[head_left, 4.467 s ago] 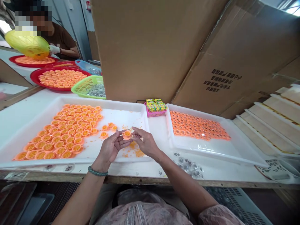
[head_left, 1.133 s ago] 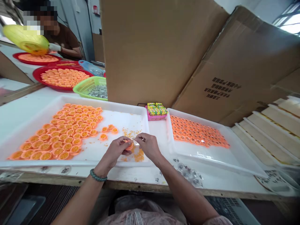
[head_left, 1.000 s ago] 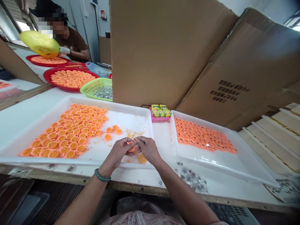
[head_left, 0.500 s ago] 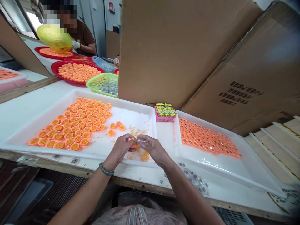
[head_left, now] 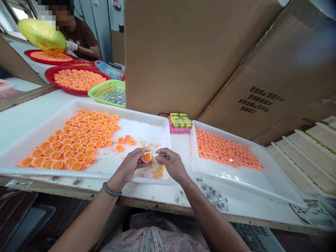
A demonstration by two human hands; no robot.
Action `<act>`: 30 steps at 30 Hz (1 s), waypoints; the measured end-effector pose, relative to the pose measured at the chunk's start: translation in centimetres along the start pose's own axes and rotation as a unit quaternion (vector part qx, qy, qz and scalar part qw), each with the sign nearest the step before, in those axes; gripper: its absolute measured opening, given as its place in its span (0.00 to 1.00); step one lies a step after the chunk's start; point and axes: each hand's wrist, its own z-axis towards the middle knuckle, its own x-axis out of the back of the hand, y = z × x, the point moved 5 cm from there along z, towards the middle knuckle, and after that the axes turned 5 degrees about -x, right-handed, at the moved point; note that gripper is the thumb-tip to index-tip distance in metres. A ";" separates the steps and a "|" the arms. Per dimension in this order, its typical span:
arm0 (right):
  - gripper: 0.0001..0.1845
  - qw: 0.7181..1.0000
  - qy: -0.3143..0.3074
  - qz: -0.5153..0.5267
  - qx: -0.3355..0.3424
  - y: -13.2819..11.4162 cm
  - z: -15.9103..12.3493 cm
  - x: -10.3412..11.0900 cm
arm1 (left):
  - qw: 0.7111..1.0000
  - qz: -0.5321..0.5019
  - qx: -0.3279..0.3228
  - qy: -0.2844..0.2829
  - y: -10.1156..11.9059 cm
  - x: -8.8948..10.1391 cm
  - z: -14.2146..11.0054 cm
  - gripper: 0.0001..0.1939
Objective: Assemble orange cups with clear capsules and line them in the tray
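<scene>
You're working in bright, even light, and the brightest source in view is the window (head_left: 13,12) at upper left, blown out to white. Glare streaks the near wall of the right-hand white tray (head_left: 236,179). Your left hand (head_left: 130,164) and right hand (head_left: 172,162) cast only faint, soft shadows. The wide lens bows the desk edge (head_left: 157,206), and the cardboard sheet (head_left: 275,59) softens toward the upper right corner.
</scene>
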 end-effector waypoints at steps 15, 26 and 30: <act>0.11 0.996 -0.085 0.007 -0.018 0.3 2.2 -0.7 | 0.999 0.000 0.019 -0.036 -0.1 -0.1 0.1 0.15; 0.09 0.998 -0.041 -0.049 0.007 -0.3 2.4 -1.4 | 0.997 0.022 0.001 -0.073 -0.2 -0.5 -0.1 0.14; 0.09 0.998 -0.034 -0.049 0.006 -0.7 2.3 -1.4 | 0.996 0.022 0.000 -0.083 -0.2 -0.5 -0.1 0.14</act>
